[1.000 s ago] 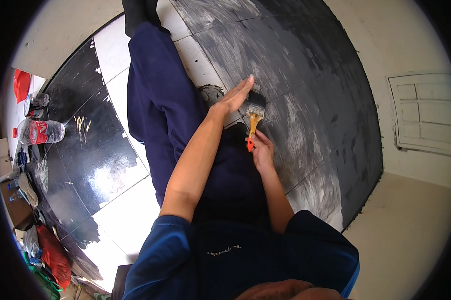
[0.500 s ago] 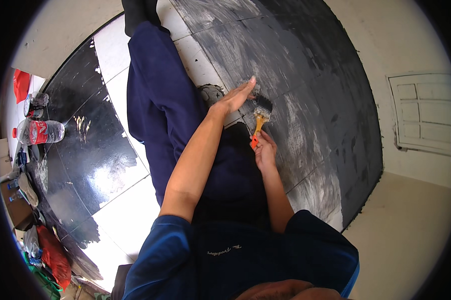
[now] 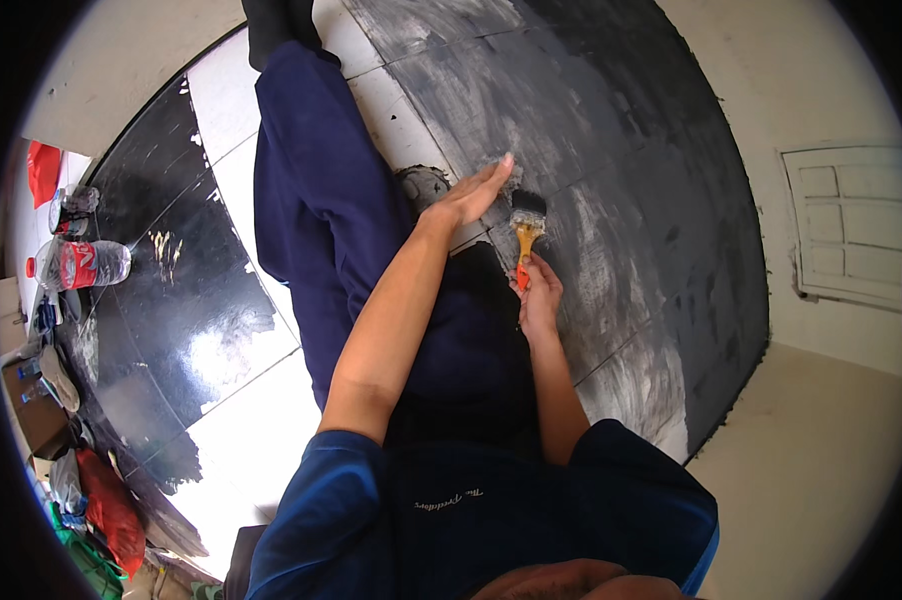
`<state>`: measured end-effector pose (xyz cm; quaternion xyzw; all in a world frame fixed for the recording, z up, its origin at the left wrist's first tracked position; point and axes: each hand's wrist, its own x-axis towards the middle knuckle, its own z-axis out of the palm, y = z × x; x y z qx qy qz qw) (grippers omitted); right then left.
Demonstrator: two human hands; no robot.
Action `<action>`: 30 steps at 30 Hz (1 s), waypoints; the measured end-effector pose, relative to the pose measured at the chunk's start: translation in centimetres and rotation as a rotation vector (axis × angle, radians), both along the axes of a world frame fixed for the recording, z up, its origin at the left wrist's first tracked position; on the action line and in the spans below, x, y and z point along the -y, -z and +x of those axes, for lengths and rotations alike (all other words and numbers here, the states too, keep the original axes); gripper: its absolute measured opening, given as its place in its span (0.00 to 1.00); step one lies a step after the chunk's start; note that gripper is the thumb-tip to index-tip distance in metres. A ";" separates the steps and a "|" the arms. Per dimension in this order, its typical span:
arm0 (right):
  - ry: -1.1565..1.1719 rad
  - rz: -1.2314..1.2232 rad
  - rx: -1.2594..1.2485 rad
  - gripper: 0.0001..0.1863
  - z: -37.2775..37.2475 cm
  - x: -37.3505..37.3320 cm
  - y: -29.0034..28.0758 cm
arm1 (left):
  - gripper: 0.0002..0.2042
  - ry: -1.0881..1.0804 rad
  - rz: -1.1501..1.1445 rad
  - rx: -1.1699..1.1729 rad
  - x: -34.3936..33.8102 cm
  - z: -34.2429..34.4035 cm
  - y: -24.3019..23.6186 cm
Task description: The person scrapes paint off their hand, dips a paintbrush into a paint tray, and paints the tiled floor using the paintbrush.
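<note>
My right hand [image 3: 541, 293] grips a paintbrush [image 3: 528, 236] by its orange and yellow handle. The brush's dark bristles point away from me, and grey paint coats the lower part of its head. Just left of the bristles, my left hand [image 3: 471, 196] lies low over the tiled floor [image 3: 601, 200] with its fingers stretched out; whether it touches the floor I cannot tell. Beside its wrist is a rounded dark-edged grey patch [image 3: 426, 187], partly hidden by my arm and leg. Streaky grey-black paint covers the floor around the brush.
My leg in navy trousers [image 3: 321, 170] stretches across the floor. Bare white tile [image 3: 246, 440] and glossy black areas [image 3: 186, 300] lie to the left. A water bottle [image 3: 81, 265], a jar [image 3: 74, 205], a red bag [image 3: 111, 510] and a cardboard box [image 3: 36, 410] stand along the left edge.
My right hand and the paintbrush have shifted slightly right, and the brush's bristles have swung away from my left hand. My left hand has barely moved.
</note>
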<state>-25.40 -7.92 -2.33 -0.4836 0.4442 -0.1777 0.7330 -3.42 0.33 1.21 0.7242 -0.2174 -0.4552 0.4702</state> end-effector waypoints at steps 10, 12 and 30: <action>-0.134 -0.442 -0.141 0.17 2.8 3.6 -5.6 | 0.26 -0.300 -0.049 0.334 0.4 1.0 1.4; -0.183 -0.703 -0.181 0.17 4.1 4.5 -5.3 | 0.19 -0.359 -0.100 0.450 0.5 1.1 1.9; -0.199 -1.006 0.181 0.11 13.7 7.9 -5.8 | 0.16 -0.649 -0.086 0.308 1.7 1.7 0.4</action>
